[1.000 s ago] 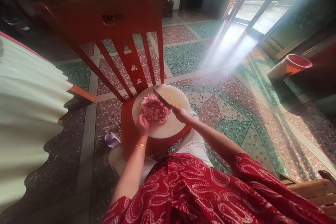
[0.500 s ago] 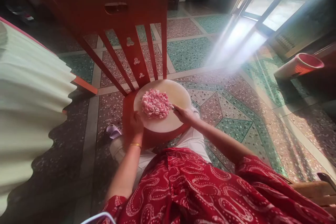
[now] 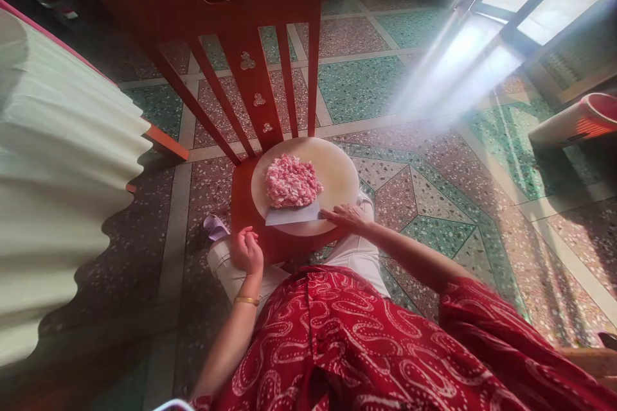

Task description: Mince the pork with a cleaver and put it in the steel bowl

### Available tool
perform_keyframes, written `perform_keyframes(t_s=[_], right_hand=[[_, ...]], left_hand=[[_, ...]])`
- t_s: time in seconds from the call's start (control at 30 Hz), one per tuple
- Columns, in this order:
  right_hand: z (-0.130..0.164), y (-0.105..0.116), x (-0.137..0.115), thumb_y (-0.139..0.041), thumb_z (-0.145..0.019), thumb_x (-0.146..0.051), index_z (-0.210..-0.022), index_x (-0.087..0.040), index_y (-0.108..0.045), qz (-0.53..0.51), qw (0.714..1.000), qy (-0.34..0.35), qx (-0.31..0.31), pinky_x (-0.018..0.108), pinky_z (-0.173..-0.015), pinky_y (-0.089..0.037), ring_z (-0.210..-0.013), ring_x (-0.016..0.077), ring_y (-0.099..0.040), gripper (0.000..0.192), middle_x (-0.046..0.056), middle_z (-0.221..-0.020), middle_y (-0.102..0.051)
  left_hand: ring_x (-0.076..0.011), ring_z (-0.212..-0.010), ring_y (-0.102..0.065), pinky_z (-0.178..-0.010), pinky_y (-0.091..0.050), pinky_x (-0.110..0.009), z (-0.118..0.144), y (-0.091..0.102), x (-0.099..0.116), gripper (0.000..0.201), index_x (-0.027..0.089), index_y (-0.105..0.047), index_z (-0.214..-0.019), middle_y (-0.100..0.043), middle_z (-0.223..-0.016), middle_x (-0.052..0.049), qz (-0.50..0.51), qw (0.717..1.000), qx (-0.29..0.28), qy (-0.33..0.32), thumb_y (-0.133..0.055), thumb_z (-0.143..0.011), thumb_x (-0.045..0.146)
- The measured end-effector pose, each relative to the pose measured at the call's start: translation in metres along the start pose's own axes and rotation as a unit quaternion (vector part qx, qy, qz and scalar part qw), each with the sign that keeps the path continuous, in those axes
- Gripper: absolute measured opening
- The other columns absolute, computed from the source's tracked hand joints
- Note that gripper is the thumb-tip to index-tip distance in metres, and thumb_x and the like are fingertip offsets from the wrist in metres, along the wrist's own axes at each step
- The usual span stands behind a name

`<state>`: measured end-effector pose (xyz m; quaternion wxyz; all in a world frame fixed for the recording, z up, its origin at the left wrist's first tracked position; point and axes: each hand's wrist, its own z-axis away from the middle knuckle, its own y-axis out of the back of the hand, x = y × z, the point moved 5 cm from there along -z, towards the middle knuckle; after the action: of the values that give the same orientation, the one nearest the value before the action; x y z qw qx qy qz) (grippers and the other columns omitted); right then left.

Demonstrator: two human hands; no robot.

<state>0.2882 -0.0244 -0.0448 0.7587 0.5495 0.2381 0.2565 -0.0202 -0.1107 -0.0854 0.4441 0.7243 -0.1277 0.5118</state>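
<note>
- Looking down through the head cam, the only view I've got: a round white cutting board (image 3: 332, 170) sits on the seat of a red wooden chair (image 3: 241, 199), chair back up at 12 o'clock.
- Pile of pink minced meat (image 3: 292, 181) sits on the board, a bit toward 9 o'clock of its centre.
- Cleaver (image 3: 293, 214) lies flat on the board at 6 o'clock of the meat, its edge right against the pile.
- My right hand (image 3: 348, 216) is at the board's rim around 4 o'clock, fingers over the cleaver's handle end. Can't really tell if it's actually wrapped around the handle or just resting on it.
- My left hand (image 3: 247, 250) is off the board, at about 8 o'clock from it, over the seat's front edge. Fingers loosely curled, nothing in it; gold bangle (image 3: 246, 300) on that wrist.
- Red patterned dress (image 3: 361, 347) fills the bottom; cream fluted cloth (image 3: 58, 192) at 9 o'clock; terrazzo floor (image 3: 434, 192) all around.
</note>
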Motion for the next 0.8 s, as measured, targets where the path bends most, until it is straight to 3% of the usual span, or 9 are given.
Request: perform_keyframes(t_s=[0.17,0.27,0.33,0.4,0.5,0.57,0.6,0.67,0.8], right_hand=[[-0.026,0.023,0.012,-0.037,-0.099,-0.044,-0.139,-0.03,-0.047,-0.097,0.991,-0.066,0.068,0.027,-0.066,-0.042,-0.083,0.0226,-0.066,0.044,0.011,-0.1,-0.068],[-0.033,0.04,0.025,-0.041,-0.097,-0.043,-0.124,-0.025,-0.059,-0.233,0.958,-0.115,0.119,0.024,-0.065,-0.044,-0.077,0.0186,-0.065,0.037,0.007,-0.092,-0.069],[-0.038,0.044,0.033,-0.04,-0.097,-0.045,-0.107,-0.02,-0.064,-0.365,0.913,-0.155,0.094,0.021,-0.055,-0.044,-0.059,0.0137,-0.06,0.036,0.004,-0.075,-0.066],[-0.039,0.039,0.037,-0.038,-0.096,-0.049,-0.098,-0.018,-0.062,-0.499,0.842,-0.2,0.041,0.019,-0.043,-0.039,-0.043,0.0089,-0.048,0.039,-0.001,-0.059,-0.056],[-0.033,0.029,0.031,-0.036,-0.096,-0.05,-0.104,-0.018,-0.056,-0.634,0.735,-0.241,-0.01,0.016,-0.034,-0.033,-0.036,0.0061,-0.038,0.039,-0.007,-0.052,-0.044],[-0.025,0.028,0.024,-0.035,-0.096,-0.047,-0.11,-0.019,-0.053,-0.664,0.709,-0.238,-0.002,0.015,-0.033,-0.032,-0.036,0.006,-0.038,0.036,-0.008,-0.053,-0.042],[-0.02,0.032,0.021,-0.035,-0.096,-0.046,-0.112,-0.019,-0.053,-0.659,0.717,-0.228,0.015,0.015,-0.033,-0.032,-0.035,0.0062,-0.038,0.036,-0.009,-0.053,-0.042],[-0.009,0.054,0.018,-0.037,-0.094,-0.043,-0.115,-0.019,-0.053,-0.604,0.767,-0.201,0.08,0.016,-0.035,-0.035,-0.037,0.0072,-0.039,0.036,-0.008,-0.053,-0.043],[0.012,0.136,0.011,-0.041,-0.092,-0.038,-0.135,-0.021,-0.049,-0.391,0.872,-0.122,0.269,0.026,-0.065,-0.053,-0.066,0.0144,-0.06,0.047,0.003,-0.078,-0.064]], left_hand=[[-0.0141,-0.068,-0.059,-0.067,-0.048,-0.026,-0.004,-0.002,0.016,0.025,0.019,-0.057,-0.099,-0.061,-0.076,-0.003,0.001,1.0,-0.008,0.001,-0.035,-0.089,0.028],[-0.0151,-0.069,-0.059,-0.067,-0.049,-0.027,-0.01,-0.011,0.027,0.024,0.02,-0.056,-0.098,-0.061,-0.076,-0.003,0.008,1.0,-0.018,-0.024,-0.035,-0.09,0.029],[-0.0152,-0.071,-0.059,-0.07,-0.049,-0.027,-0.015,-0.022,0.033,0.024,0.02,-0.056,-0.097,-0.06,-0.076,-0.003,0.024,0.998,-0.03,-0.041,-0.035,-0.09,0.029],[-0.015,-0.073,-0.059,-0.073,-0.049,-0.027,-0.019,-0.037,0.04,0.024,0.02,-0.056,-0.098,-0.061,-0.078,-0.003,0.031,0.996,-0.051,-0.065,-0.036,-0.09,0.03],[-0.0145,-0.072,-0.058,-0.072,-0.048,-0.027,-0.026,-0.059,0.049,0.027,0.018,-0.057,-0.101,-0.061,-0.081,-0.004,0.03,0.992,-0.082,-0.094,-0.035,-0.091,0.031],[-0.0148,-0.072,-0.059,-0.07,-0.048,-0.027,-0.034,-0.069,0.051,0.027,0.017,-0.057,-0.1,-0.062,-0.082,-0.005,0.032,0.991,-0.084,-0.098,-0.035,-0.091,0.03],[-0.0152,-0.073,-0.059,-0.071,-0.048,-0.028,-0.038,-0.073,0.052,0.026,0.017,-0.057,-0.1,-0.063,-0.083,-0.006,0.035,0.991,-0.081,-0.098,-0.035,-0.091,0.029],[-0.016,-0.076,-0.061,-0.072,-0.048,-0.028,-0.048,-0.078,0.051,0.025,0.018,-0.058,-0.099,-0.064,-0.086,-0.007,0.041,0.992,-0.077,-0.093,-0.036,-0.091,0.028],[-0.0169,-0.08,-0.062,-0.075,-0.049,-0.029,-0.061,-0.084,0.041,0.025,0.017,-0.058,-0.098,-0.065,-0.087,-0.008,0.043,0.995,-0.061,-0.07,-0.037,-0.089,0.026]])
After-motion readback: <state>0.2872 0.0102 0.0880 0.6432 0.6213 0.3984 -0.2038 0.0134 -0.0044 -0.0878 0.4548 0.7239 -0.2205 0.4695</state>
